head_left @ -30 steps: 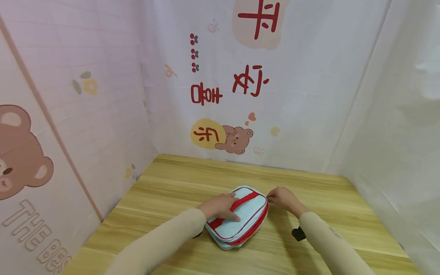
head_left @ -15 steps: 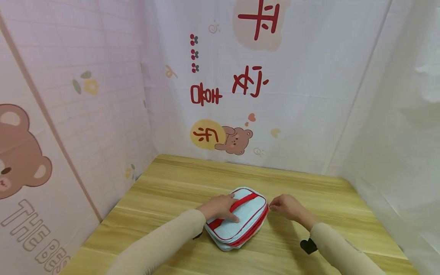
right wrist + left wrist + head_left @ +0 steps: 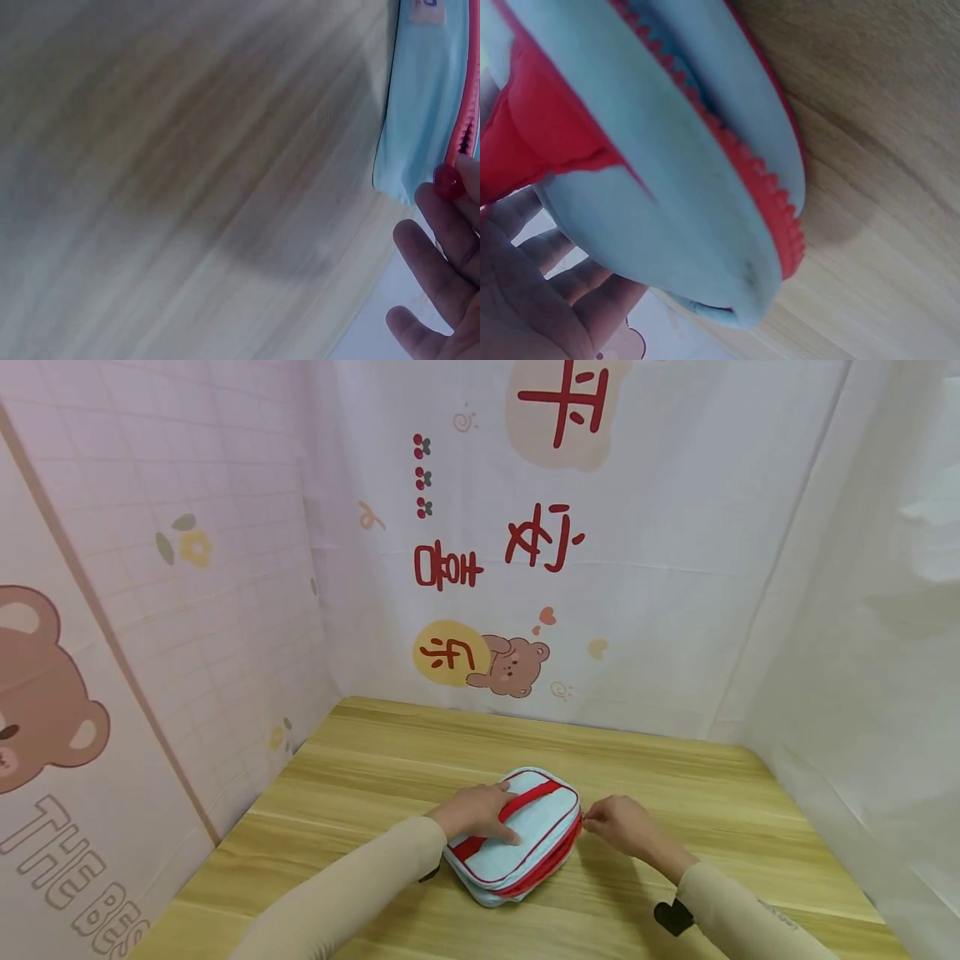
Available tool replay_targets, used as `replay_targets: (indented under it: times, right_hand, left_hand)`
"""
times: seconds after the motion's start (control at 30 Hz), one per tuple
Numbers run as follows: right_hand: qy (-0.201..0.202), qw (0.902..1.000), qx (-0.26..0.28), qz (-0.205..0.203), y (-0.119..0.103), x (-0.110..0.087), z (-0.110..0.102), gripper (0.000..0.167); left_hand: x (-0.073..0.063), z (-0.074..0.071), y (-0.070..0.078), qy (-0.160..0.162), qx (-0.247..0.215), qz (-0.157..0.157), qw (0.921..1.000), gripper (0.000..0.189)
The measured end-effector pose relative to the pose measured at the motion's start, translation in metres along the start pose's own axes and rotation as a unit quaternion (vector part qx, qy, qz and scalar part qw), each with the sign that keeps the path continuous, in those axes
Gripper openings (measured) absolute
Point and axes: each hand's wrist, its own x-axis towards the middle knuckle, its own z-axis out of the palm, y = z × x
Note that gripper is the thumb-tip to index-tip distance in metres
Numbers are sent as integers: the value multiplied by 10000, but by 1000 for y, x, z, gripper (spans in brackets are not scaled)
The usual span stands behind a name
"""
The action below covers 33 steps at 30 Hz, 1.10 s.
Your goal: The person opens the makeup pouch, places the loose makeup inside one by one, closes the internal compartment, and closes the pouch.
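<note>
A light-blue soft zip bag point(image 3: 534, 841) with red piping lies on the wooden table. A red strap handle point(image 3: 527, 802) runs across its top. My left hand point(image 3: 480, 812) rests on the top over the strap, fingers and thumb spread. At the bag's right corner, my right hand point(image 3: 621, 822) pinches the red zipper pull point(image 3: 448, 182) between thumb and index finger, its other fingers extended. In the left wrist view the red zipper teeth point(image 3: 739, 150) stand parted along one side, with a gap between lid and base.
The wooden tabletop point(image 3: 405, 743) extends around the bag. White printed sheets with bears and red characters form a back wall point(image 3: 645, 610) and side walls point(image 3: 225, 635) close to the table's edges. A small label point(image 3: 427, 10) sits on the bag's side.
My right hand has moved a little toward me along the bag's right edge, bringing the zipper pull with it. My left hand stays on top of the bag.
</note>
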Motion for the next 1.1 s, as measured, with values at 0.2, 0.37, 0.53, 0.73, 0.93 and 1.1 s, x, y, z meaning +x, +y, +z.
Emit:
replay_targets:
  times: [0.2, 0.37, 0.53, 0.73, 0.93, 1.1]
  right_hand:
    - [-17, 9998, 162, -139, -8, -4, 6, 10]
    - [57, 9996, 183, -213, -18, -9, 9, 10]
    - [13, 9992, 306, -243, -31, -14, 12, 12]
    - [129, 9981, 246, -542, -42, -18, 18, 12]
    - [93, 9970, 357, -673, -54, -23, 24, 10]
    - [5, 9945, 516, -917, -72, -27, 29, 11]
  left_hand:
    - [2, 2, -1, 15, -2, 7, 10000, 79]
    - [3, 3, -2, 22, 59, 5, 10000, 79]
    - [3, 2, -2, 12, 20, -27, 10000, 79]
    - [1, 1, 0, 11, -4, -44, 10000, 78]
    - [-1, 0, 1, 44, 10, -14, 10000, 77]
    - [-1, 0, 1, 55, -46, -13, 10000, 78]
